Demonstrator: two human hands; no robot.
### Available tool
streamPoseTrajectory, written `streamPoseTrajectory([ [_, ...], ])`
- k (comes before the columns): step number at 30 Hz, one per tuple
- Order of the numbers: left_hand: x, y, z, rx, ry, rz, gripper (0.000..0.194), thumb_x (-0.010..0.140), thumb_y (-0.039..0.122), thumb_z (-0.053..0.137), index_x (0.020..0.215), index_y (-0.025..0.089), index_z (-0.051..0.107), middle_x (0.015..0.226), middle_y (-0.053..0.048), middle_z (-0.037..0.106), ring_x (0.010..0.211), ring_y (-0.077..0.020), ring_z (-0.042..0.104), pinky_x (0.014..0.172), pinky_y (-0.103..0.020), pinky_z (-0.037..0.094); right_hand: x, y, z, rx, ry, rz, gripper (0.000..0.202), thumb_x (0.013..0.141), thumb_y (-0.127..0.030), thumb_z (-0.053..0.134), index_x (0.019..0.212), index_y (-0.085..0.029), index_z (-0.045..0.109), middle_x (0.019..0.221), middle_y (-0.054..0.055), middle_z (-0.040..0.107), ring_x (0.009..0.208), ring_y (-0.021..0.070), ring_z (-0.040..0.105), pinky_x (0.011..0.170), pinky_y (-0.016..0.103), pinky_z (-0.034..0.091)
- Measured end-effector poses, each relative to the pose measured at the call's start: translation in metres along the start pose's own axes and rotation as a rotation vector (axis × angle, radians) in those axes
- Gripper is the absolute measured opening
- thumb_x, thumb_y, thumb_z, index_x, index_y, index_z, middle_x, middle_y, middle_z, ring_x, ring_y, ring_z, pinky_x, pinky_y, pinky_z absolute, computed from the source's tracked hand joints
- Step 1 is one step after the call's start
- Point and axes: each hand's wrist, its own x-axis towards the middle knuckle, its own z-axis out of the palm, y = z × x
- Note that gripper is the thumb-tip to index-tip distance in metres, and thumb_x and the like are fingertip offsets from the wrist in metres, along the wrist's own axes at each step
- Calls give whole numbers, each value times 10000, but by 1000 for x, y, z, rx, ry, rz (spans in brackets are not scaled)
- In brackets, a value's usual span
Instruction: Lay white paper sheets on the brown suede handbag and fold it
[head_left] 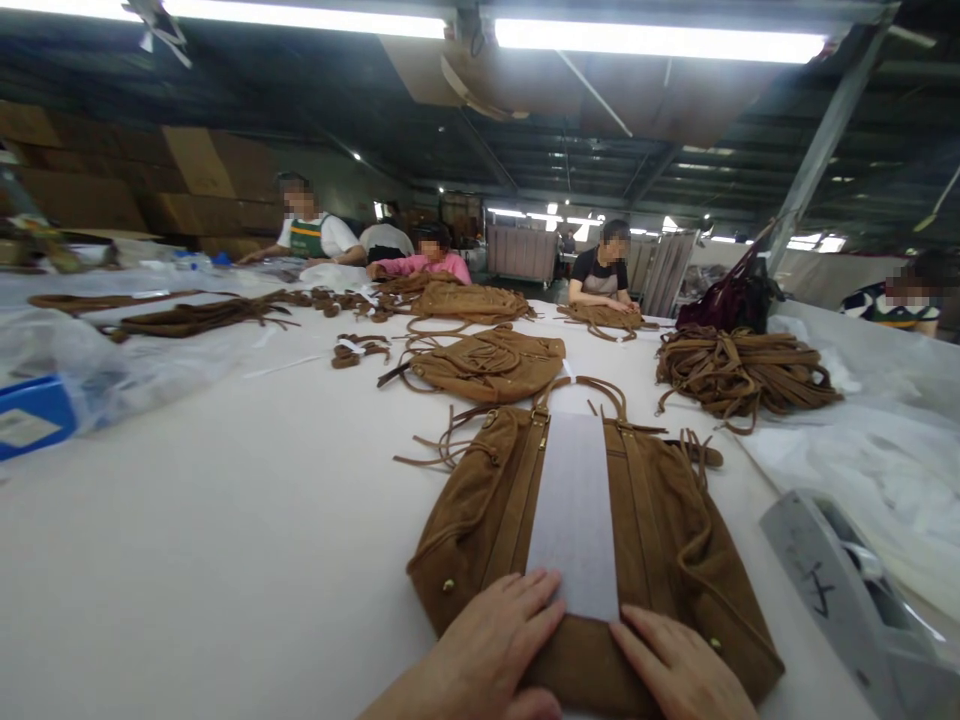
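A brown suede bag point(480, 520) lies flat on the white table point(225, 540) in front of me, handles pointing away. A white strip of paper point(576, 510) runs lengthwise down its middle. My left hand point(495, 640) rests palm down on the bag's near end, fingertips touching the strip's lower left corner. My right hand point(679, 665) lies flat beside it, fingers at the strip's lower right corner. Neither hand grips anything.
Two more brown bags point(487, 365) lie farther up the table, with a heap of brown straps point(739, 375) at right. A grey tape dispenser point(840, 580) sits at my right. Clear plastic and a blue box point(30, 420) lie left. Several other people work at the far end.
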Motion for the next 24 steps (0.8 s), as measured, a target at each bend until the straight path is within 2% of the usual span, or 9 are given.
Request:
streamPoseTrajectory([
  [3,3,5,-1,-42,41,-86,707,742,392,767,1367,213,491,1493,-115,399,1353,-330,367,1146,-486,302,-5,0,-2,-1,-16,104,699,796,-651,607,1266,-136,550,1130,149,695,949,296,689,730,342,588],
  [5,6,8,0,-47,53,-138,675,700,371,797,1307,211,547,1426,-115,465,1294,-343,415,1117,-493,339,0,2,-7,37,-56,113,744,755,-684,628,1243,-126,561,1099,162,694,894,310,692,687,361,584],
  [9,12,9,4,-30,27,-176,651,695,339,794,1282,193,552,1374,-126,481,1257,-355,415,1106,-522,322,19,7,-15,157,-252,133,782,654,-735,680,1173,-156,592,1036,142,685,789,294,669,652,371,554],
  [11,13,9,8,-22,11,-179,630,707,321,784,1272,174,547,1376,-135,472,1268,-352,398,1125,-527,282,28,6,-16,188,-339,191,764,572,-654,787,1130,-168,599,1048,137,670,844,312,649,725,394,540],
  [13,14,7,12,-26,-3,-186,629,716,317,780,1271,159,529,1414,-144,432,1309,-349,350,1151,-529,221,37,4,-15,239,-411,286,763,482,-498,880,1103,-164,589,1063,131,657,908,327,625,786,410,522],
  [16,15,0,18,-41,-5,-198,656,697,336,802,1258,166,507,1442,-145,391,1334,-344,313,1159,-541,175,48,1,-18,328,-501,405,710,418,-357,905,1021,-163,583,1017,96,655,900,314,612,770,395,510],
  [18,15,-5,22,-59,42,-186,638,645,378,840,1173,184,537,1360,-121,462,1264,-332,384,1127,-533,238,51,3,-25,345,-526,402,673,445,-370,897,1004,-164,584,1004,88,654,885,310,611,747,395,507],
  [20,15,-9,24,-85,106,-159,606,597,415,864,1075,195,562,1236,-84,529,1158,-306,454,1065,-498,327,48,10,-38,353,-525,315,648,533,-440,870,1051,-168,593,1038,93,652,913,309,611,774,409,507],
  [24,8,-8,17,-96,157,-120,591,576,373,872,1065,205,586,1191,-68,541,1098,-292,474,1021,-469,369,32,36,-73,287,-500,97,545,779,-577,677,1150,-182,616,1183,132,640,1141,347,558,1001,518,413],
])
